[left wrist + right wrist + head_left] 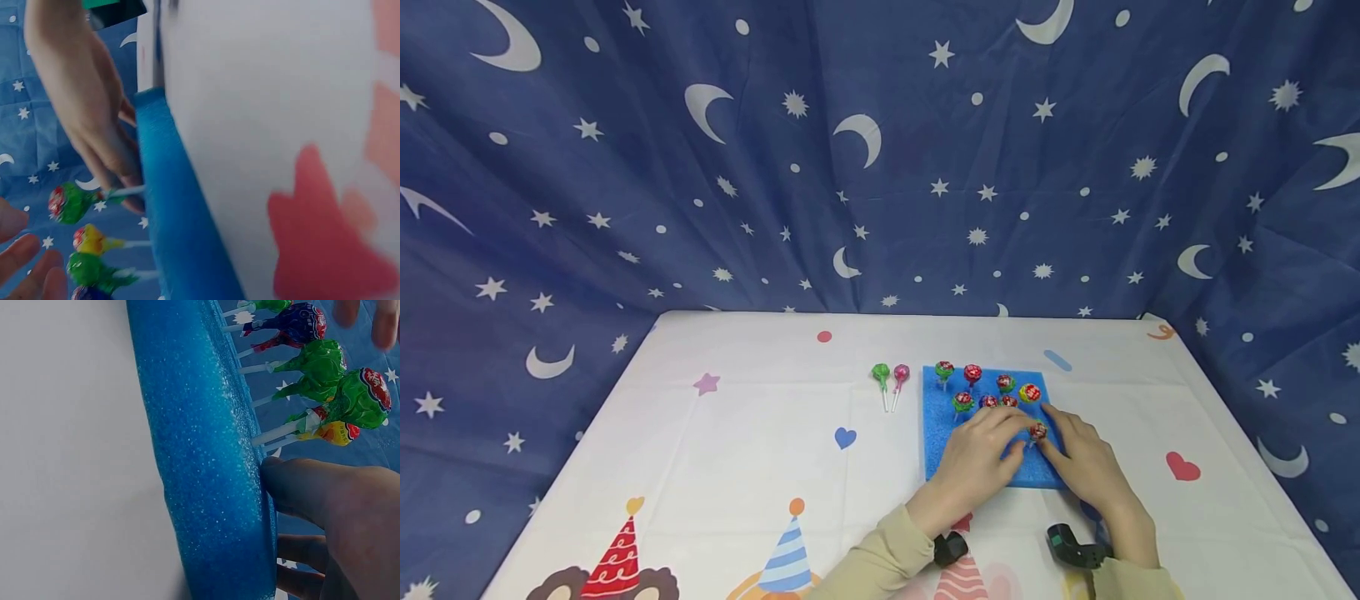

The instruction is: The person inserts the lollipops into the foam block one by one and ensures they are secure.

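A blue foam block (943,450) lies on the table with several wrapped lollipops standing in it on their sticks. My left hand (976,454) hovers over the block, its fingertips (22,250) apart from a green-and-red lollipop (70,203) near the front right. That lollipop (362,400) stands upright, its stick meeting the foam. My right hand (1088,462) rests at the block's right edge, thumb (300,481) on the foam close to the stick and the other fingers extended. A yellow-and-red lollipop (1030,392) stands behind, and a dark blue one (303,325) is farther along.
Left of the block, a green lollipop (881,373) and a pink lollipop (901,374) lie side by side on the white printed tablecloth (760,417). A blue curtain (910,275) with moons and stars hangs behind the table. Each wrist wears a black device (1075,550).
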Demonstrator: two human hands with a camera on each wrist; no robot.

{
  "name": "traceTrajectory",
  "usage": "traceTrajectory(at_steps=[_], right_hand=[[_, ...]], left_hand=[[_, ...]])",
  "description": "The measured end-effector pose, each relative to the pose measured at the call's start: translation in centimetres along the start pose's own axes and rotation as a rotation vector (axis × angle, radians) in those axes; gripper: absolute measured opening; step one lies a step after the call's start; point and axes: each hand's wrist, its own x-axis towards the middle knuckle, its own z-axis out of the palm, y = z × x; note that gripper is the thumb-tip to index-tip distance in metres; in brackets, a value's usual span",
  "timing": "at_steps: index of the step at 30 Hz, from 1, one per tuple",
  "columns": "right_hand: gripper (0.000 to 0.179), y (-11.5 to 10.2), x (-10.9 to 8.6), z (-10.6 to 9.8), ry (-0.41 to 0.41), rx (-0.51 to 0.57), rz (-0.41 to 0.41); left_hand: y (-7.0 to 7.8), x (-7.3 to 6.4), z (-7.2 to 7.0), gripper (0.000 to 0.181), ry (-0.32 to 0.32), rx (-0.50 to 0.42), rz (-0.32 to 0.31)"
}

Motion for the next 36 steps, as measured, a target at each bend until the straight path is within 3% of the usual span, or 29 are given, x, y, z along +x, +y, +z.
traceTrajectory(at_steps=[10,17,24,36], right_hand=[[0.061,0.1,0.0,0.0,-0.013,0.018,0.016],[0.061,0.3,0.0,0.0,-0.012,0.032,0.01],[0.062,0.2,0.0,-0.2,-0.024,0.043,0.009],[0.062,0.3,0.0,0.0,-0.024,0.048,0.017]], left_hand=[[-1.7,-1.4,-2.9,0.028,0.005,-0.122,-0.086],[-3.3,-2.4,-4.7,0.027,0.001,-0.149,-0.153],[-5.3,-3.2,-6.1,0.028,0.015,-0.113,-0.162],[-8.8,-3.9,-6.7,0.029,0.036,-0.034,-0.268]])
